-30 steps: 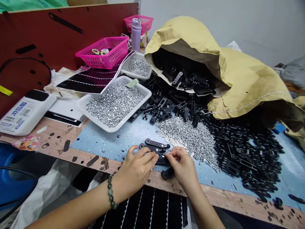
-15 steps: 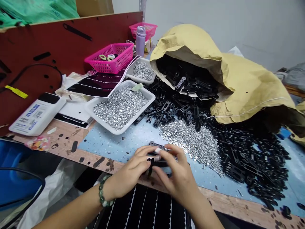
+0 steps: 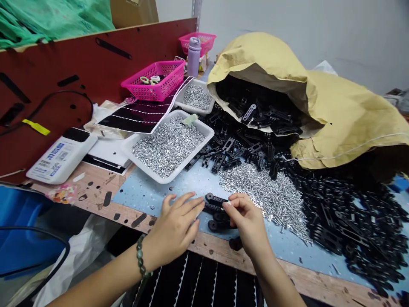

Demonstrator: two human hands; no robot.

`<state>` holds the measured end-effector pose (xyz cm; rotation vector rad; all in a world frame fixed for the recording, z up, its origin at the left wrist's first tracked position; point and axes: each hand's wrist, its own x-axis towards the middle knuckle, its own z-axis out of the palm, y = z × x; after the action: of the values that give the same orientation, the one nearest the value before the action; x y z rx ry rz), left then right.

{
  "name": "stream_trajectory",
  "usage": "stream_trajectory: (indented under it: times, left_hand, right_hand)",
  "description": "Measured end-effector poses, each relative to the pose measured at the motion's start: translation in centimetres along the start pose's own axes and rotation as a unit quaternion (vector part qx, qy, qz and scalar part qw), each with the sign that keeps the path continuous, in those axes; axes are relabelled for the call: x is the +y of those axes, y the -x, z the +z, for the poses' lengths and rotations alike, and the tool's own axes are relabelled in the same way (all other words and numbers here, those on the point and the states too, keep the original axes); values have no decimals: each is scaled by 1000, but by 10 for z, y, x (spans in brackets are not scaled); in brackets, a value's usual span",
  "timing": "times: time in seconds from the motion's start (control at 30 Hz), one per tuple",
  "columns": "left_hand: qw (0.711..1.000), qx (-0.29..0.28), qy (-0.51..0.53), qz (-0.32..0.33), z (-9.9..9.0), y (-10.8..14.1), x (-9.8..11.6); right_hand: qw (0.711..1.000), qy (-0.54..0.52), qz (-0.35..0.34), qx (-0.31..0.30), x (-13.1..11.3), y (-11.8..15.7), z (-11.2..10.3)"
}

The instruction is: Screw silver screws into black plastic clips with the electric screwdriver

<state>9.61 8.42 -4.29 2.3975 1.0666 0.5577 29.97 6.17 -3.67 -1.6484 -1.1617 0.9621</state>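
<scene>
My left hand (image 3: 174, 228) is open, its fingers spread low over the blue mat, with a green bead bracelet at the wrist. Just right of its fingertips lies a black perforated bar (image 3: 214, 200) with rounded ends. My right hand (image 3: 247, 219) is closed in a pinch at that bar's right end; whatever sits between thumb and fingers is hidden. Below the bar are more black parts (image 3: 219, 224), partly covered by my right hand. Another dark piece (image 3: 235, 243) shows at the table's front edge under that hand.
Beyond my hands stands a white tray of small metal nuts (image 3: 168, 147). A pile of silver screws (image 3: 279, 198) spreads to the right, beside heaped black parts (image 3: 345, 221). Yellow paper sacks (image 3: 262, 51) lie behind. A pink basket (image 3: 156, 87) and a white device (image 3: 60, 155) are left.
My left hand has come away leftward from the black parts and its fingers have spread. My right hand has drawn into a pinch, moving slightly right. The view has shifted a little left.
</scene>
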Motion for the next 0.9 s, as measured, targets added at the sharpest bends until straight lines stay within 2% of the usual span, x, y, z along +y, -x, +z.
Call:
stream_trajectory:
  times: [0.13,0.4,0.5,0.7,0.8,0.87,0.9]
  left_hand:
    - [997,-3,-74,36,7,4,1]
    - [995,20,-84,43,9,5,4]
    - [995,32,-90,40,10,4,6]
    - [999,7,-40,13,2,-2,9]
    - [999,-16,49,-14,-6,-7,10]
    - [990,-43,128,-28,-11,-10,11]
    - [983,-62,172,-35,-12,-12,13]
  right_hand:
    - [999,10,24,-23,9,-7,9]
    - [992,120,0,-29,1,-10,13]
    - [980,198,-21,-28,3,-11,13]
    - [895,434,-102,-7,1,-8,1]
    - [895,403,-189,8,-11,0,-1]
    - [894,347,-284,-23,-18,6,3]
    - [883,329,-331,-38,-21,9,6]
